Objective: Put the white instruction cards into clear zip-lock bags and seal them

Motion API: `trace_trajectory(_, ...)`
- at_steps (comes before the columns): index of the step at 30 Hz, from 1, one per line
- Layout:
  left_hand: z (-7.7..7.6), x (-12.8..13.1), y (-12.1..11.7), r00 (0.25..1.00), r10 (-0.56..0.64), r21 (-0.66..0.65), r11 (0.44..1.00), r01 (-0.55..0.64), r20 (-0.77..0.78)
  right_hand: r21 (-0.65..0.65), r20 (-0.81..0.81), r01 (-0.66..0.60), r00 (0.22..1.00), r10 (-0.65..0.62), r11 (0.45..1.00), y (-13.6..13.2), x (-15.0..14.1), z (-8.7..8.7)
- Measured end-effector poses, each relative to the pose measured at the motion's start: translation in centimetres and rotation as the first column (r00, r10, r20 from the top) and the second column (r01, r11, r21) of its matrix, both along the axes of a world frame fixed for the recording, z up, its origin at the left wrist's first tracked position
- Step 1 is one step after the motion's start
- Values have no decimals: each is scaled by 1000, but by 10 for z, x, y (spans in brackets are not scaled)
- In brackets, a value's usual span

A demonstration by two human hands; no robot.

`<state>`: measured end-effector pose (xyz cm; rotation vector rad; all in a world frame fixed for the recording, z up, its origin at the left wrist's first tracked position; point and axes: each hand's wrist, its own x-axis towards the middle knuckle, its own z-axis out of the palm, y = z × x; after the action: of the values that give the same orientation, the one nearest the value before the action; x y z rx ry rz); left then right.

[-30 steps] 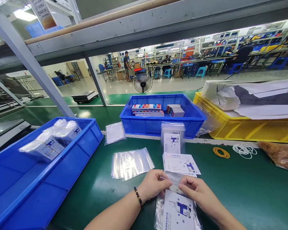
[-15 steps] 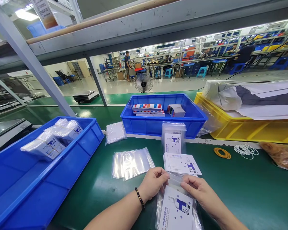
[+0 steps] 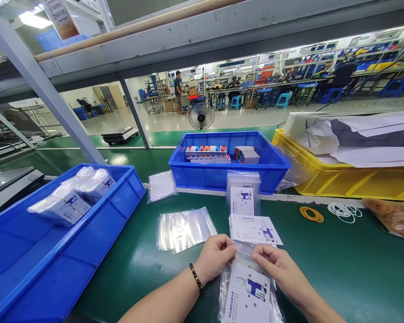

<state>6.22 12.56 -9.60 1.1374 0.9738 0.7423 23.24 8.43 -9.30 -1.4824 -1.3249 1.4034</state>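
Note:
A clear plastic bag (image 3: 245, 253) lies before me with a white printed booklet (image 3: 248, 294) inside or on it; I cannot tell which. My left hand (image 3: 218, 255) pinches the bag's upper left edge between thumb and finger. At the upper right edge, my right hand (image 3: 274, 264) grips the same bag. Just beyond my fingers rests a small stack of printed booklets (image 3: 256, 229), partly over a filled bag (image 3: 242, 199) that leans near the blue bin. To the left, flat empty clear bags (image 3: 186, 229) are fanned out on the green table.
A blue bin (image 3: 229, 172) with small boxes stands ahead; another blue bin (image 3: 97, 242) at left holds banded bagged bundles (image 3: 70, 204). At right are a yellow bin (image 3: 350, 181), rubber bands (image 3: 311, 214), white string (image 3: 345, 211) and a bag of brown bands (image 3: 392, 217).
My right hand has shifted very slightly left along the bag's edge. Otherwise the hands, bag and booklets look the same.

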Motion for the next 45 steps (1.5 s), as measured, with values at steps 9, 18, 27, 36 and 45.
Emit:
trace_trajectory(9, 2, 1, -3, 998, -17, 67, 998, 21, -56, 60, 2, 23, 1000, -23, 998, -3, -8, -3)
trace_trajectory(18, -3, 3, -5, 999, -44, 58, 997, 45, -30, 221, 182, -33, 983, -8, 975, -3, -13, 7)
trace_trajectory(27, -1, -3, -4, 982, -146, 182, 969, 166, -119, 435, 329, -153, 944, 1, 887, -5, -12, 2)
trace_trajectory(36, 7, -30, 25, 825, 397, 684, 729, -18, -402, 573, 345, 41, 894, -287, 818, -3, 4, -15)
trace_trajectory(45, -2, -32, 27, 475, 324, 483, 835, 263, -818, 550, 393, -15, 887, -242, 835, -4, 5, -20)
